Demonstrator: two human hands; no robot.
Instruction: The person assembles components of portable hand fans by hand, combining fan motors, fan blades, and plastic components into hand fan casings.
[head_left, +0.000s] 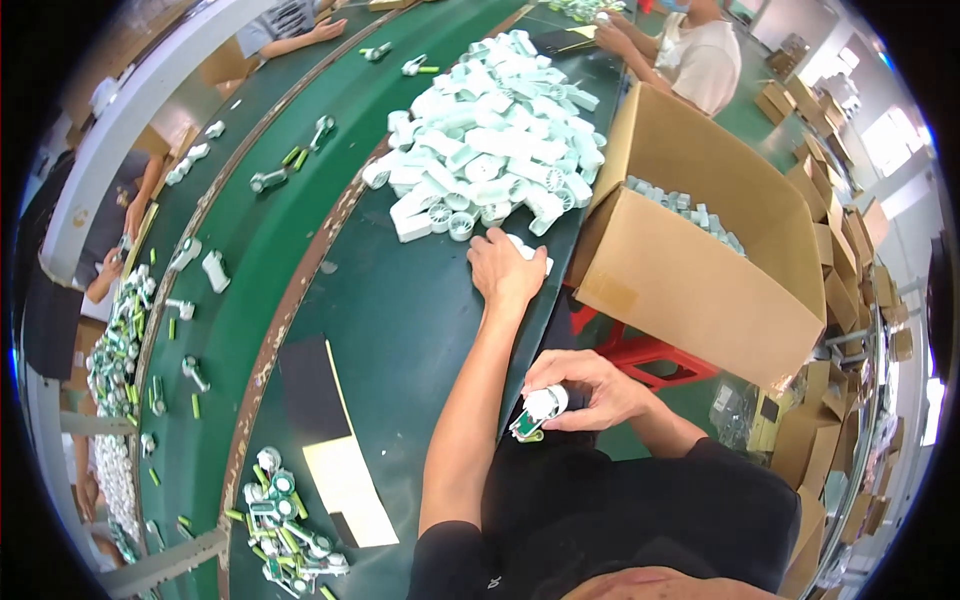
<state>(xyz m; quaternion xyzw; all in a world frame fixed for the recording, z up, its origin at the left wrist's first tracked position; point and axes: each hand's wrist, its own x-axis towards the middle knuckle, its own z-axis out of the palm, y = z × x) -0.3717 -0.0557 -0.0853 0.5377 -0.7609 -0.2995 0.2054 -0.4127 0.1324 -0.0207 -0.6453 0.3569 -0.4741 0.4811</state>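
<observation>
Two hands, one shell twelve o'clock of the white-and-green part

Head view, twelve o'clock being the top. Right hand is gripping a white-and-green part, thumb and fingers closing round its white, rounded end just off the near edge of the worktop. Long axis is running roughly one to seven o'clock, green end pointing to seven.

Left hand is reaching out over the worktop, palm down, and touching a white shell at the near fringe of the shell heap. Shell is showing at about two o'clock from the back of that hand; fingertips are hiding, so cannot tell how firmly it is being held. Its long axis is mostly covered; cannot tell.

Key relation: shell is lying at twelve o'clock from the part, well apart; left hand is the nearer to the shell.

Around: cardboard box is standing open at about one o'clock from the right hand. A cluster of similar white-and-green parts is lying at eight o'clock from it, near black-and-yellow sheets.
</observation>
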